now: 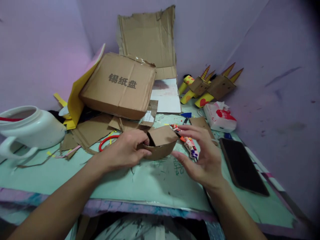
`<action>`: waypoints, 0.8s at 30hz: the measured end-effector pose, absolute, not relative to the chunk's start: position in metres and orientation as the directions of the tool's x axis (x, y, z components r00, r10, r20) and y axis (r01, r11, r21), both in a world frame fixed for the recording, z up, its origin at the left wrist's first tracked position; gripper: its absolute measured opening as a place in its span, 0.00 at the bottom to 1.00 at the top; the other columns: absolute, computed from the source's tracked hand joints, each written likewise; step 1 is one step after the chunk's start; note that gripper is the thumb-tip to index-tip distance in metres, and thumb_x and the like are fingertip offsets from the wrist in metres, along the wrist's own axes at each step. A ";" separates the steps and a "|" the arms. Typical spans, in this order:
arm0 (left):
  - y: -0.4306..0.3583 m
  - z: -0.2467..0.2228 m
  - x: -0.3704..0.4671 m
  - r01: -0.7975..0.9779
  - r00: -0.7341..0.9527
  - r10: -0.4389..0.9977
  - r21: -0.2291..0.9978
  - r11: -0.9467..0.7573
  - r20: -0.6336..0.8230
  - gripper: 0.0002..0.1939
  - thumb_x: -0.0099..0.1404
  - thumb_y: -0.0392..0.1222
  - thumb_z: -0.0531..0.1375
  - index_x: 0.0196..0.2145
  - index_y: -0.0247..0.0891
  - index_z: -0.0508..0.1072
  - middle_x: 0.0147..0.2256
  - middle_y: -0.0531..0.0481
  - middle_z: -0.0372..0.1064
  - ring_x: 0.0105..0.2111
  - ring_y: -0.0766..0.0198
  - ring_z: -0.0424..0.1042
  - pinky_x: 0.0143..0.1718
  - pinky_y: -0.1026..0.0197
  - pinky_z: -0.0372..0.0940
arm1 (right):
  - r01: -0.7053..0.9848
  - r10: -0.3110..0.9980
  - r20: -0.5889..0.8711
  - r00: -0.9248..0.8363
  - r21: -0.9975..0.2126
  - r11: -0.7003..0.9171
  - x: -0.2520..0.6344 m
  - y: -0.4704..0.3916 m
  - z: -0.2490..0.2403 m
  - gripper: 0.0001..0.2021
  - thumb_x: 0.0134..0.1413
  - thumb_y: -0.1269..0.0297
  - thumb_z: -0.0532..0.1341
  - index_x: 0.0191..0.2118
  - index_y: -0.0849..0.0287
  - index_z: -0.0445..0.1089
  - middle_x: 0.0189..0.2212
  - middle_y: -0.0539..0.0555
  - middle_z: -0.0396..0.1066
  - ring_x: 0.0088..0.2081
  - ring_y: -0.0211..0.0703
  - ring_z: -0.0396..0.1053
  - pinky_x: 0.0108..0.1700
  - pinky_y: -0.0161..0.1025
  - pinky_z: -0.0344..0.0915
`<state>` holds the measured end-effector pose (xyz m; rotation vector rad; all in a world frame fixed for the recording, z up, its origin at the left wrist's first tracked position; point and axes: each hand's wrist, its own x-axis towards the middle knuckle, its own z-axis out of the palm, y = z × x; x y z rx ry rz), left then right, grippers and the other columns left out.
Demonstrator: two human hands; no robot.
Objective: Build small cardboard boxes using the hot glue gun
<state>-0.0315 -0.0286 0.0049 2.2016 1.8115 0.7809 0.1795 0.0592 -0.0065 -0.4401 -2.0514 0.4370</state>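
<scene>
A small folded cardboard box sits low over the middle of the table, with one flap slanting across its top. My left hand pinches its left end, thumb outside and fingers hooked over the edge. At the box's right end, my right hand is spread, thumb and fingers apart, close to the corner; whether a fingertip touches it I cannot tell. Behind that hand lie patterned pens or tubes with orange and purple prints. Red-handled scissors, partly covered, lie left of my left hand.
A large cardboard carton leans at the back beside a yellow board. On the left stands a white mug-like pot. A phone, tissue pack and horned cardboard figures are at right. Cardboard scraps litter the left.
</scene>
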 end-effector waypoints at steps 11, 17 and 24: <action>-0.030 -0.003 -0.028 0.812 0.235 0.847 0.383 -0.440 0.477 0.06 0.58 0.36 0.58 0.24 0.36 0.70 0.23 0.53 0.70 0.26 0.65 0.68 0.48 0.51 0.58 | 0.071 0.290 0.748 -0.598 -0.310 0.948 0.161 0.056 -0.020 0.12 0.49 0.74 0.63 0.41 0.57 0.69 0.41 0.59 0.76 0.43 0.50 0.71 0.47 0.50 0.68; -0.030 -0.004 -0.026 0.826 0.224 0.829 0.352 -0.440 0.512 0.06 0.57 0.36 0.58 0.23 0.37 0.69 0.22 0.53 0.70 0.26 0.64 0.69 0.48 0.51 0.59 | 0.095 0.237 0.812 -0.534 -0.221 0.971 0.159 0.053 -0.026 0.09 0.49 0.76 0.64 0.38 0.60 0.73 0.40 0.63 0.78 0.45 0.52 0.73 0.47 0.50 0.71; -0.030 -0.003 -0.024 0.823 0.244 0.797 0.318 -0.472 0.552 0.08 0.57 0.35 0.57 0.21 0.37 0.67 0.21 0.53 0.69 0.25 0.65 0.69 0.46 0.52 0.60 | 0.153 0.237 0.819 -0.523 -0.183 0.971 0.157 0.051 -0.027 0.08 0.51 0.74 0.63 0.38 0.57 0.74 0.40 0.60 0.78 0.45 0.51 0.74 0.45 0.50 0.73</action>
